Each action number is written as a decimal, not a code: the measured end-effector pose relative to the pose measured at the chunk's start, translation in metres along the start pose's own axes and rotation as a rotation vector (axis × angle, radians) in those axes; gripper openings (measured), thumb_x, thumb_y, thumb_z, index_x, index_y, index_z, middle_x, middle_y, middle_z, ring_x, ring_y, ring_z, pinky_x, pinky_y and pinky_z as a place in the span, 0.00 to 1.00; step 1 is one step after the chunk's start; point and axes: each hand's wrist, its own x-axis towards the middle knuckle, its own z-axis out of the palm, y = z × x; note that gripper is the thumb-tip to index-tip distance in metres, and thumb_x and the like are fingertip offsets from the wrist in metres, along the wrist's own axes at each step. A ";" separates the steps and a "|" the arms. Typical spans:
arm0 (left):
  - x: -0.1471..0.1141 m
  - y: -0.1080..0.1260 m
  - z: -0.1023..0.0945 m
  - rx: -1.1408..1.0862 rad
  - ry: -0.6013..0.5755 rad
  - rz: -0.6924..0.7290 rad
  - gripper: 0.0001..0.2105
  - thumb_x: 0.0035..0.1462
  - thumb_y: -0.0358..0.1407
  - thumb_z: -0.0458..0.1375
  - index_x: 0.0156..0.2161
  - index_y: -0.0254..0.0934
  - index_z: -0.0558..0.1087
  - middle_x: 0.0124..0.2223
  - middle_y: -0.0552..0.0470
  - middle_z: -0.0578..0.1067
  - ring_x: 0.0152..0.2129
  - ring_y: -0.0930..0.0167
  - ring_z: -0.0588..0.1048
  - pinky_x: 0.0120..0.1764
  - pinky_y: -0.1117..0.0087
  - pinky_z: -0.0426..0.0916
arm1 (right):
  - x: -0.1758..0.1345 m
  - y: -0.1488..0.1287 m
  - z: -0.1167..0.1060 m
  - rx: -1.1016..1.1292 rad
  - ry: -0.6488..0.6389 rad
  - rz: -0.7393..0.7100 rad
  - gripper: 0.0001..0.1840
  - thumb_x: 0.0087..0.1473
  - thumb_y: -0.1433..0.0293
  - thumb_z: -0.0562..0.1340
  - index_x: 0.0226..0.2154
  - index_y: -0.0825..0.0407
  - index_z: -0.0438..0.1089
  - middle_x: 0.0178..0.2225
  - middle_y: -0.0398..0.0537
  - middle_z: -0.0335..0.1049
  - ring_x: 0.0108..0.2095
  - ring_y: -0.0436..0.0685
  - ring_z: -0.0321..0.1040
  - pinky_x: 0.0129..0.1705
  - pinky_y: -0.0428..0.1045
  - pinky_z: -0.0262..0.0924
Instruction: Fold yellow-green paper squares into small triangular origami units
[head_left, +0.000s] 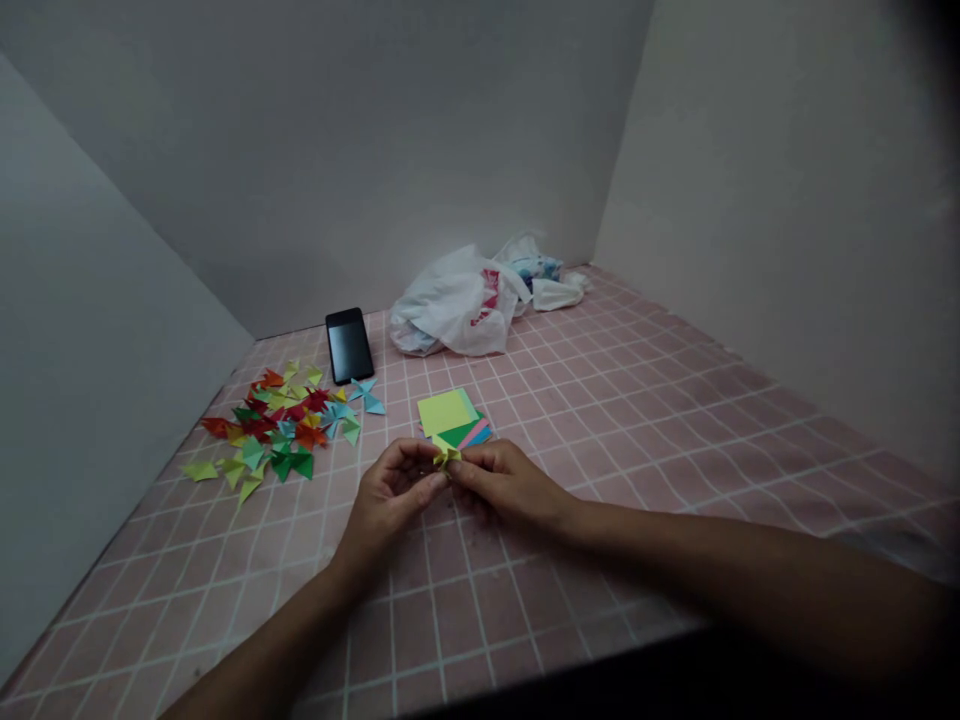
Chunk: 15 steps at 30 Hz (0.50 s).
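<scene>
Between my two hands is a small yellow folded paper piece (448, 456), partly covered by fingers. My left hand (395, 490) pinches its left side with thumb and fingertips. From the right, my right hand (510, 483) grips the same piece, its thumb on top. Just beyond the hands lies a stack of square coloured papers (444, 412), yellow uppermost, with green, pink and blue corners fanned out below. Off to the left is a loose pile of folded paper figures (289, 420) in red, orange, yellow, green and light blue.
A black smartphone (349, 345) lies behind the folded figures. Farther back, a white plastic bag (457, 300) with red print rests near the wall, beside a smaller crumpled bag (551, 278). Pink checked cloth (600, 420) covers the surface, with pale walls on three sides.
</scene>
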 end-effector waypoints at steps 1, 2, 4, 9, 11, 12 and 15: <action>0.000 0.000 0.000 -0.001 0.005 0.009 0.10 0.49 0.35 0.69 0.37 0.38 0.76 0.36 0.52 0.77 0.35 0.69 0.76 0.41 0.70 0.71 | 0.000 0.001 0.002 0.032 -0.009 0.010 0.22 0.61 0.56 0.59 0.22 0.52 0.62 0.17 0.39 0.59 0.16 0.44 0.56 0.18 0.43 0.49; 0.000 0.000 0.001 -0.001 0.014 0.016 0.10 0.48 0.35 0.69 0.37 0.38 0.76 0.36 0.52 0.77 0.34 0.69 0.76 0.40 0.70 0.71 | 0.000 0.001 0.004 0.053 -0.023 0.022 0.21 0.61 0.57 0.59 0.23 0.52 0.62 0.17 0.38 0.59 0.16 0.44 0.56 0.18 0.42 0.49; -0.001 0.000 0.001 0.003 0.039 0.022 0.09 0.49 0.35 0.69 0.35 0.37 0.75 0.34 0.53 0.77 0.31 0.71 0.75 0.38 0.70 0.70 | -0.002 0.001 0.008 0.068 -0.046 0.035 0.18 0.61 0.59 0.59 0.25 0.52 0.62 0.17 0.38 0.59 0.16 0.44 0.56 0.18 0.42 0.50; -0.005 0.010 0.001 -0.005 0.126 0.040 0.08 0.48 0.34 0.68 0.32 0.36 0.75 0.31 0.54 0.76 0.29 0.73 0.74 0.36 0.72 0.69 | -0.006 -0.001 0.013 -0.004 -0.006 -0.041 0.17 0.61 0.58 0.59 0.27 0.53 0.64 0.21 0.39 0.61 0.17 0.44 0.56 0.19 0.42 0.50; -0.007 0.019 -0.001 0.005 0.149 0.022 0.08 0.47 0.34 0.68 0.32 0.35 0.75 0.31 0.54 0.76 0.28 0.73 0.74 0.36 0.72 0.70 | -0.007 -0.001 0.012 -0.038 0.048 -0.054 0.18 0.60 0.57 0.59 0.29 0.54 0.66 0.21 0.39 0.61 0.17 0.45 0.54 0.19 0.42 0.49; -0.009 0.024 -0.004 0.024 0.157 0.008 0.08 0.46 0.34 0.68 0.31 0.35 0.76 0.31 0.54 0.76 0.28 0.73 0.73 0.35 0.72 0.70 | -0.008 -0.001 0.011 -0.050 0.069 -0.053 0.18 0.60 0.57 0.59 0.28 0.54 0.66 0.21 0.39 0.60 0.17 0.45 0.54 0.19 0.43 0.48; -0.013 0.037 -0.023 0.087 0.204 -0.025 0.08 0.43 0.34 0.69 0.30 0.35 0.77 0.30 0.53 0.76 0.26 0.74 0.73 0.34 0.72 0.70 | -0.008 0.002 0.008 -0.067 0.094 -0.063 0.18 0.60 0.56 0.58 0.28 0.53 0.65 0.21 0.40 0.60 0.18 0.46 0.54 0.20 0.43 0.49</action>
